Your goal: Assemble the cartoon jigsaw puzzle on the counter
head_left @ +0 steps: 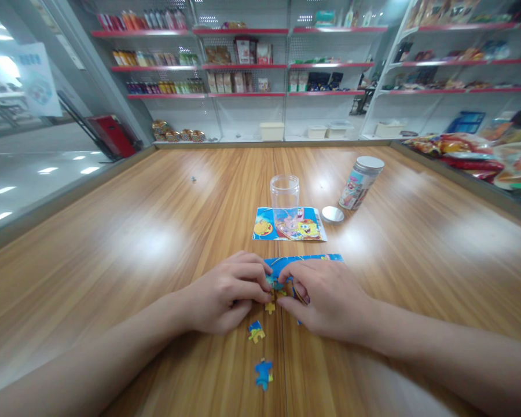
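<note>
My left hand (228,292) and my right hand (325,295) meet at the near middle of the wooden table (156,243). Both have their fingers curled and pinched over small blue and yellow jigsaw pieces (274,288) at the lower left edge of a partly joined blue puzzle (312,258), most of which my right hand hides. Two loose pieces lie nearer to me: one yellow and blue (256,332), one mostly blue (264,373). Beyond the puzzle lies a colourful cartoon picture sheet (264,223) with an empty clear jar (284,200) standing on it.
A round silver lid (332,215) lies right of the sheet, beside a lidded printed jar (361,182). Snack bags (473,150) pile along the right edge. Red-edged shop shelves (243,66) with goods stand behind. A glass wall runs along the left.
</note>
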Tool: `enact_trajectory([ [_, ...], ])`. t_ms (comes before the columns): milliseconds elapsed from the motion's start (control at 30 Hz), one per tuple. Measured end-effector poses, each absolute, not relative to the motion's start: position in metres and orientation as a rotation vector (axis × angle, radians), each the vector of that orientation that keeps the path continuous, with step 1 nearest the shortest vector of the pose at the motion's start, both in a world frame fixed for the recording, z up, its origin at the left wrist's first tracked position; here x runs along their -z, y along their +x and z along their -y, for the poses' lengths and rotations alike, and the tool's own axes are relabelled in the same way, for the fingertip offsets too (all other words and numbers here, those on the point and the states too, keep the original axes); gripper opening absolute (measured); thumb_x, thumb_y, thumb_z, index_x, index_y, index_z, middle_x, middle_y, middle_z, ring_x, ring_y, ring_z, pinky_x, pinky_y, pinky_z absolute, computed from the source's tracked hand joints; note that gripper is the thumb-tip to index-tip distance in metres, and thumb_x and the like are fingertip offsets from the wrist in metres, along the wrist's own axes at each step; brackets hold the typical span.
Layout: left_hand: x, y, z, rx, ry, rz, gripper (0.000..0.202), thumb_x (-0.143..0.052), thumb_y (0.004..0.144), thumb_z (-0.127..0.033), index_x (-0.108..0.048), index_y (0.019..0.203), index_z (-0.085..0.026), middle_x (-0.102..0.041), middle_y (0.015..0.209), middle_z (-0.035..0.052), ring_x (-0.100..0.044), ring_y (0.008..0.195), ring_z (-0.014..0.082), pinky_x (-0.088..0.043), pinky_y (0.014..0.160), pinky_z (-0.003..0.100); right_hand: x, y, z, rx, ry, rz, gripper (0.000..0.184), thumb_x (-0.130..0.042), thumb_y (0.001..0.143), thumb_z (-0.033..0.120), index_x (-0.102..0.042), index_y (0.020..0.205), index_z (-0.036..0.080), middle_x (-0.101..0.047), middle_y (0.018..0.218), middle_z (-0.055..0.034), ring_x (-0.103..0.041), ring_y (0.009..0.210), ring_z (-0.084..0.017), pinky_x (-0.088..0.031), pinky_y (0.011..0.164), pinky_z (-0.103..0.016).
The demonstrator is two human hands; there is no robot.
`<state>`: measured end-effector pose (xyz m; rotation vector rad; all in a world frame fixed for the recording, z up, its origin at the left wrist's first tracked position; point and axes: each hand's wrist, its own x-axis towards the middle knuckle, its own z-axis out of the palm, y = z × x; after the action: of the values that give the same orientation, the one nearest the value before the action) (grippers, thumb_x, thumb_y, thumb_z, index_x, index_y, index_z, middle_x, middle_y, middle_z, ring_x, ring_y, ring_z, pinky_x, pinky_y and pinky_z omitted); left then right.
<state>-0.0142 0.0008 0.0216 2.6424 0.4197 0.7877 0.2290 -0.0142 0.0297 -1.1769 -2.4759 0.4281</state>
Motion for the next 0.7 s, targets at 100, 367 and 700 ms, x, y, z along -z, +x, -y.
enact_trajectory([
  [100, -0.022, -0.014, -0.001, -0.777, 2.648, -0.434, 0.034, -0.052, 0.079, 0.002, -0.069, 0.100, -0.018, -0.070, 0.094, 0.0081, -0.063, 0.101, 0.0240, -0.051, 0.091, 0.044, -0.027, 0.227, 0.012, -0.399, -1.193, 2.487, 0.017, -0.069, 0.087, 0.039, -0.066, 0.090, 0.023, -0.065, 0.071, 0.0029, -0.055, 0.067, -0.015, -0.023, 0.061, -0.026],
  [367, -0.020, -0.016, -0.001, -0.735, 2.657, -0.457, 0.034, -0.052, 0.078, 0.002, -0.069, 0.100, -0.018, -0.069, 0.094, 0.0073, -0.062, 0.104, 0.0243, -0.050, 0.093, 0.044, -0.021, 0.230, 0.010, -0.329, -0.976, 2.517, 0.014, -0.063, 0.090, 0.032, -0.069, 0.099, 0.024, -0.068, 0.078, 0.0010, -0.059, 0.071, -0.015, -0.032, 0.064, -0.027],
  [700, -0.022, -0.018, 0.000, -0.739, 2.661, -0.462, 0.039, -0.053, 0.077, 0.004, -0.069, 0.104, -0.020, -0.071, 0.097, 0.0064, -0.063, 0.105, 0.0247, -0.050, 0.094, 0.044, -0.021, 0.234, 0.005, -0.254, -0.899, 2.560, 0.015, -0.060, 0.088, 0.024, -0.072, 0.079, 0.027, -0.067, 0.068, 0.0039, -0.058, 0.063, -0.012, -0.027, 0.058, -0.028],
])
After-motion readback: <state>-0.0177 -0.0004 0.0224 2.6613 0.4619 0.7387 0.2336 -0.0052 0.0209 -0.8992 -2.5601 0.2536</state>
